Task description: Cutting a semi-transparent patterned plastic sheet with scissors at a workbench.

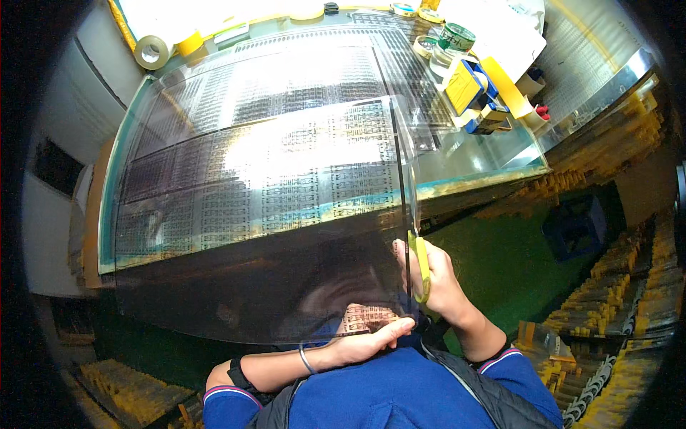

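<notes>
A large see-through film sheet [250, 286] with rows of dark printed patterns spans from the table to my body. My left hand [371, 339] pinches its near right corner, thumb on top and fingers underneath, showing through the film. Scissors [424, 268] with yellow-green handles are gripped in my right hand [444, 280]. Their blades point away from me along the sheet's right edge, beside a dark printed line. Glare and the clear film make it hard to tell whether the blades are closed.
More printed films lie on the glass-topped table [493, 163]. Tape rolls [152, 52] sit at its far left. At the far right are a green round tin [457, 37] and a blue and yellow tape dispenser [471, 89]. A dark blue bin [574, 227] stands on the green floor.
</notes>
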